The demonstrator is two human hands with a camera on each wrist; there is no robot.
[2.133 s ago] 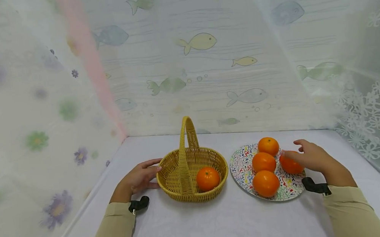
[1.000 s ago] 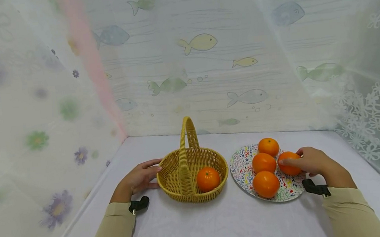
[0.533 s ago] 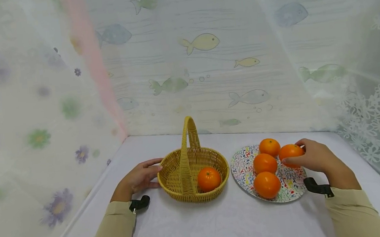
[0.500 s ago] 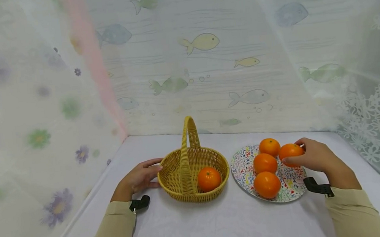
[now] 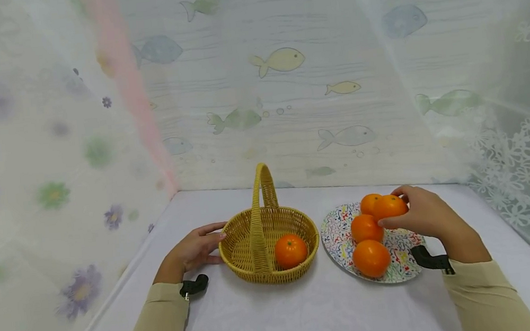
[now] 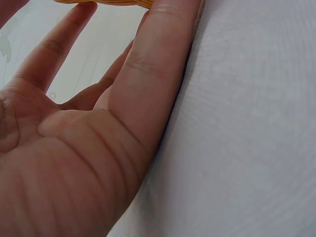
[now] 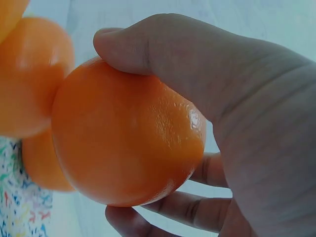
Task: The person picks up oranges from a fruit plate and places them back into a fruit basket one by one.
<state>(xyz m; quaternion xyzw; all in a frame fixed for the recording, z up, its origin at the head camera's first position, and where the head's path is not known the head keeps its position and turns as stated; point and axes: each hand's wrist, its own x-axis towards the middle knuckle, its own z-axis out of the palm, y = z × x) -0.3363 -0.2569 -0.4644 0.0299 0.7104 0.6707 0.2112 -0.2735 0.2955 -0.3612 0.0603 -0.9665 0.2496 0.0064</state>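
Note:
My right hand (image 5: 420, 214) grips an orange (image 5: 390, 206), thumb on one side and fingers curled round the other, as the right wrist view shows. That orange (image 7: 129, 136) is raised above the patterned plate (image 5: 334, 233) and partly covers another orange (image 5: 369, 203) behind it. Two more oranges lie on the plate, a middle one (image 5: 366, 229) and a front one (image 5: 371, 258). My left hand (image 5: 197, 249) touches the left side of a yellow wicker basket (image 5: 236, 267) with fairly straight fingers. Inside the basket sits one orange (image 5: 291, 251).
The basket's tall arched handle (image 5: 256, 214) rises over its middle. A white cloth (image 5: 303, 316) covers the table. Behind it hangs a curtain (image 5: 289, 120) printed with fish, and flowered curtains flank both sides. Each wrist carries a small black camera mount (image 5: 194, 285).
My right hand has closed round the right-hand orange, lifted it off the plate and moved it left and back. My left hand and the basket have stayed in place.

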